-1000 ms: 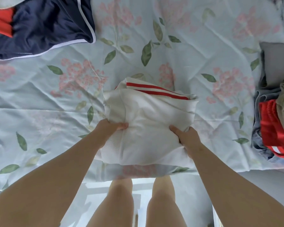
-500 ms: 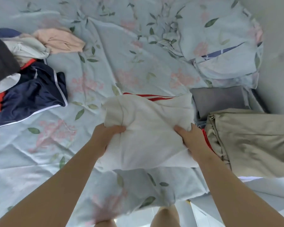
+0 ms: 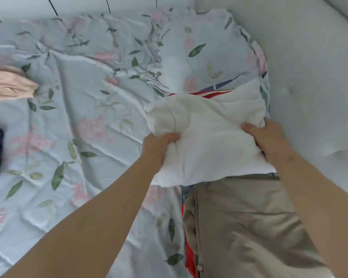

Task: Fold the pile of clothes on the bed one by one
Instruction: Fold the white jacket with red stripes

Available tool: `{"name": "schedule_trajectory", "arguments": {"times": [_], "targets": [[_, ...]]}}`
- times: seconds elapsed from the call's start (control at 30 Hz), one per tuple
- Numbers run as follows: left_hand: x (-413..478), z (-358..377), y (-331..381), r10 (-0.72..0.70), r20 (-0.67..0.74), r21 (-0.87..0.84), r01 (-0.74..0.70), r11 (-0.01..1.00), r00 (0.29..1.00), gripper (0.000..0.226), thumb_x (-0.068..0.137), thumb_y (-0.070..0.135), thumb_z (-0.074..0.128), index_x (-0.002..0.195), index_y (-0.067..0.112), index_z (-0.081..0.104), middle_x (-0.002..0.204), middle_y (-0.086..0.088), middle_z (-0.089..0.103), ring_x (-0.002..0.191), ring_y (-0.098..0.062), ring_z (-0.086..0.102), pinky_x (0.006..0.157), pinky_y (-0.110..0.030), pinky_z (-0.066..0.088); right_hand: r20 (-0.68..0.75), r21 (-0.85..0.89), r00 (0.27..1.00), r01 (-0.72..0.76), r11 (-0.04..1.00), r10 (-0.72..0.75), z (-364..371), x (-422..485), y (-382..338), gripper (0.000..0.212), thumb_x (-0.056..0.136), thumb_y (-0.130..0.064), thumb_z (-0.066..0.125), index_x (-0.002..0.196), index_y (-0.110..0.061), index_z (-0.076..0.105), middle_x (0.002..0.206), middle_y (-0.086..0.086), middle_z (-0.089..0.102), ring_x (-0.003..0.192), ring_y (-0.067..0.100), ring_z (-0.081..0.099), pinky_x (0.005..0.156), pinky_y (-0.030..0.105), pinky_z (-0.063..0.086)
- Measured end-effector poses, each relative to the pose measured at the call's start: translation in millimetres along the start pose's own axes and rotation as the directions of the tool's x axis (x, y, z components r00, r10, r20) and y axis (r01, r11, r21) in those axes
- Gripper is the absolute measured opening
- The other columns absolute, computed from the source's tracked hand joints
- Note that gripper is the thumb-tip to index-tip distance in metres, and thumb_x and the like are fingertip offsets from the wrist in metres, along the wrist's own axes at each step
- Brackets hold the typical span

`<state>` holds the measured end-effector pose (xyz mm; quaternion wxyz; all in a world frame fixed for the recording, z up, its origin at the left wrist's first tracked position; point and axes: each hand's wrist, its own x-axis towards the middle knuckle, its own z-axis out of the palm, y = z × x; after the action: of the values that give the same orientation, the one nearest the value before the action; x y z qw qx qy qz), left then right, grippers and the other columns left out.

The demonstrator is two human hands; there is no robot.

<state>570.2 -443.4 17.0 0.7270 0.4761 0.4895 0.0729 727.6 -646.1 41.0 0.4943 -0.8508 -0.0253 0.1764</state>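
Head view: left hand (image 3: 158, 150) and right hand (image 3: 269, 139) clamp folded white garment (image 3: 209, 135) crosswise, red-striped edge (image 3: 208, 94) pointing away.

The folded garment (image 3: 205, 141) was above the far end of the trousers (image 3: 249, 227), right on the bed (image 3: 88, 177); the pillow (image 3: 205, 53) lay behind it; loose clothes (image 3: 8, 85) lay far left.

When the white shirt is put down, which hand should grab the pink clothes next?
Probably the left hand: it grips the white shirt on the side nearer the pink clothes. The right hand is beside the wall.
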Motion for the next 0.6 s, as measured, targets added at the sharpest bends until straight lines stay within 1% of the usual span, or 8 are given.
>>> {"name": "schedule_trajectory", "arguments": {"times": [0.1,0.2,0.27,0.37,0.43,0.47,0.53,0.6], "targets": [[31.0,41.9,-8.3,0.025,0.013,-0.030,-0.025,0.999,1.000,0.032,0.064,0.017,0.082,0.090,0.017,0.064,0.091,0.000,0.068,0.084,-0.020,0.062,0.067,-0.030,0.049,-0.042,-0.033,0.999,0.032,0.999,-0.033,-14.1,45.7,12.6,0.039,0.085,-0.025,0.068,0.121,-0.014,0.060,0.121,0.008,0.062,0.109,0.026,0.058,0.097,0.039,0.046],[60.2,68.0,-31.7,-0.028,0.009,-0.040,0.028,0.999,1.000,0.031,0.067,0.017,0.082,0.089,0.019,0.061,0.091,0.003,0.066,0.084,-0.017,0.061,0.066,-0.027,0.046,-0.043,-0.074,0.998,0.050,0.996,-0.054,-13.4,74.1,40.3,0.039,0.089,-0.025,0.064,0.125,-0.012,0.057,0.117,-0.001,0.058,0.106,0.017,0.054,0.090,0.029,0.042],[72.5,72.6,-59.3,-0.117,0.005,0.011,0.116,0.993,0.993,0.036,0.069,0.018,0.082,0.097,0.016,0.059,0.096,0.001,0.065,0.087,-0.018,0.061,0.070,-0.029,0.047,0.011,-0.085,1.000,0.007,0.996,-0.006,-9.6,79.5,71.3,0.038,0.091,-0.024,0.061,0.127,-0.013,0.056,0.112,-0.003,0.057,0.105,0.018,0.053,0.088,0.026,0.040],[73.8,68.1,-101.9,-0.224,0.022,0.143,0.219,0.965,0.974,0.038,0.072,0.026,0.080,0.103,0.018,0.058,0.102,0.000,0.065,0.088,-0.018,0.060,0.073,-0.031,0.048,0.079,-0.206,0.986,-0.125,0.970,0.144,-7.1,70.4,118.7,0.042,0.093,-0.026,0.058,0.130,-0.008,0.052,0.125,0.007,0.059,0.109,0.022,0.053,0.090,0.030,0.040],[75.0,69.2,-114.2,-0.170,-0.021,0.270,0.169,0.948,0.985,0.058,0.073,0.037,0.079,0.118,0.015,0.049,0.116,-0.003,0.061,0.100,-0.023,0.058,0.085,-0.040,0.048,0.050,-0.249,0.979,-0.181,0.951,0.199,-7.9,67.9,133.7,0.043,0.093,-0.029,0.057,0.130,-0.009,0.052,0.128,0.013,0.058,0.108,0.024,0.052,0.089,0.031,0.039],[79.1,72.3,-115.9,-0.076,-0.072,0.419,0.099,0.902,0.994,0.069,0.073,0.043,0.077,0.125,0.016,0.041,0.124,-0.004,0.055,0.109,-0.026,0.055,0.091,-0.043,0.046,-0.008,-0.318,0.980,-0.190,0.929,0.198,-7.0,71.8,134.9,0.045,0.092,-0.032,0.057,0.132,-0.013,0.050,0.130,0.014,0.056,0.113,0.028,0.051,0.094,0.036,0.038],[82.5,85.1,-114.0,0.208,-0.130,0.785,-0.028,0.619,0.970,0.092,0.075,0.052,0.069,0.145,0.019,0.019,0.143,-0.007,0.037,0.130,-0.032,0.037,0.104,-0.048,0.033,-0.166,-0.533,0.978,-0.194,0.823,0.124,-1.5,77.3,126.5,0.054,0.090,-0.038,0.055,0.139,-0.023,0.040,0.140,0.014,0.045,0.126,0.036,0.040,0.103,0.049,0.030],[77.1,102.6,-114.2,0.429,0.001,0.922,-0.168,0.350,0.903,0.095,0.080,0.060,0.055,0.151,0.025,0.002,0.156,-0.010,0.013,0.143,-0.031,0.014,0.112,-0.051,0.015,-0.165,-0.638,0.986,-0.103,0.763,-0.005,12.0,76.1,117.6,0.061,0.090,-0.045,0.052,0.145,-0.034,0.028,0.153,0.007,0.025,0.137,0.036,0.024,0.106,0.056,0.022]]}}
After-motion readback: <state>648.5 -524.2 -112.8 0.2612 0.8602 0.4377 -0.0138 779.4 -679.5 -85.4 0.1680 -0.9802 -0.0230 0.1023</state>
